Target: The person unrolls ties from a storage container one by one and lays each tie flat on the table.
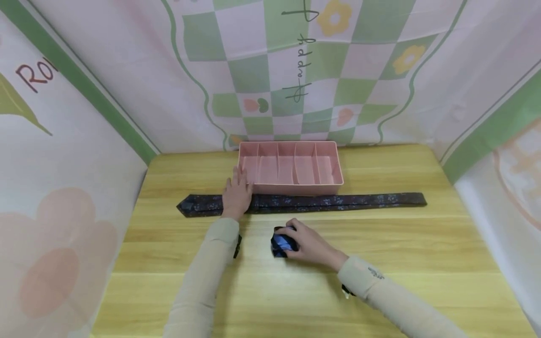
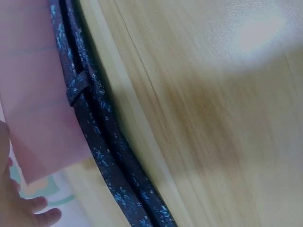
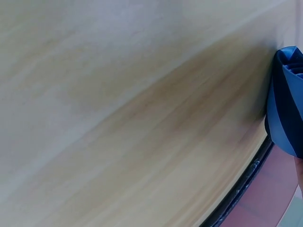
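Note:
My right hand (image 1: pixel 312 245) grips a rolled-up blue and black striped necktie (image 1: pixel 281 244) over the middle of the table. In the right wrist view the coiled layers show at one end of the roll. A dark necktie with small bluish flowers (image 1: pixel 304 203) lies flat, stretched left to right along the front of a pink divided box (image 1: pixel 296 189). My left hand (image 1: pixel 236 199) reaches across this flat tie, its extended fingers at the box's left front corner. Spread fingertips (image 2: pixel 47 218) show beside the box's end in the left wrist view.
Thin upright dividers (image 1: pixel 277 164) split the box into several compartments. The wooden table (image 1: pixel 380 291) meets a patterned cloth (image 1: pixel 291 84) behind the box, and similar cloth hangs at both sides.

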Tool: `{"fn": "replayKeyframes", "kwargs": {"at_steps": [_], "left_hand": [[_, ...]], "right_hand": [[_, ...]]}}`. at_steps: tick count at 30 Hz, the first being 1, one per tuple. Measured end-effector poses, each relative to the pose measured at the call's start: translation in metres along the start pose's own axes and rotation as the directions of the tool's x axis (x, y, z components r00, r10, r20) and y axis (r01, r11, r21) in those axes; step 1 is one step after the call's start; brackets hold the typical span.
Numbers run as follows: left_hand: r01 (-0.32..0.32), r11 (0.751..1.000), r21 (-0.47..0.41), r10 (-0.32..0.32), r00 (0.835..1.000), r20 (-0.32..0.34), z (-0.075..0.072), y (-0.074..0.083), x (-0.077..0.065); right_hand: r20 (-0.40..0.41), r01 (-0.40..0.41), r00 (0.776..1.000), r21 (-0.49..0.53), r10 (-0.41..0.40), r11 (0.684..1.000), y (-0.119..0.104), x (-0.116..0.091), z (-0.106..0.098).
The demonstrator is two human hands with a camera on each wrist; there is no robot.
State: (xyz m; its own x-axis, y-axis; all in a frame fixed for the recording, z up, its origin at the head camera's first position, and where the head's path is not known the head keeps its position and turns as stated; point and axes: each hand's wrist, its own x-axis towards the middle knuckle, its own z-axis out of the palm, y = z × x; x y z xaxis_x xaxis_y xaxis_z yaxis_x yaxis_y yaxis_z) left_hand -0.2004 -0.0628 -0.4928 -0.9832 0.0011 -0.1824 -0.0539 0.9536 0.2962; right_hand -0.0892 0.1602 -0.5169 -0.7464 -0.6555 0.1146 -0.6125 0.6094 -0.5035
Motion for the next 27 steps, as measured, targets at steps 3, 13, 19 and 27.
{"fn": "replayKeyframes", "kwargs": {"at_steps": [3,13,19,27], "left_hand": [[-0.030,0.999,0.013,0.030,0.998,-0.048,0.000,0.002,-0.001],[-0.219,0.974,0.052,0.225,0.943,-0.246,-0.005,-0.006,-0.015],[-0.332,0.929,0.164,0.366,0.887,-0.281,0.000,-0.019,-0.031],[-0.629,0.708,0.321,0.690,0.712,-0.129,0.014,-0.035,-0.053]], "right_hand": [[0.008,-0.038,0.999,0.030,0.038,0.999,0.001,-0.001,0.000],[0.018,-0.035,0.999,0.061,0.034,0.998,0.002,0.000,-0.002],[0.033,-0.057,0.998,0.063,0.055,0.996,0.005,-0.001,-0.001],[0.044,-0.059,0.997,0.076,0.055,0.995,0.007,0.000,-0.003]]}}
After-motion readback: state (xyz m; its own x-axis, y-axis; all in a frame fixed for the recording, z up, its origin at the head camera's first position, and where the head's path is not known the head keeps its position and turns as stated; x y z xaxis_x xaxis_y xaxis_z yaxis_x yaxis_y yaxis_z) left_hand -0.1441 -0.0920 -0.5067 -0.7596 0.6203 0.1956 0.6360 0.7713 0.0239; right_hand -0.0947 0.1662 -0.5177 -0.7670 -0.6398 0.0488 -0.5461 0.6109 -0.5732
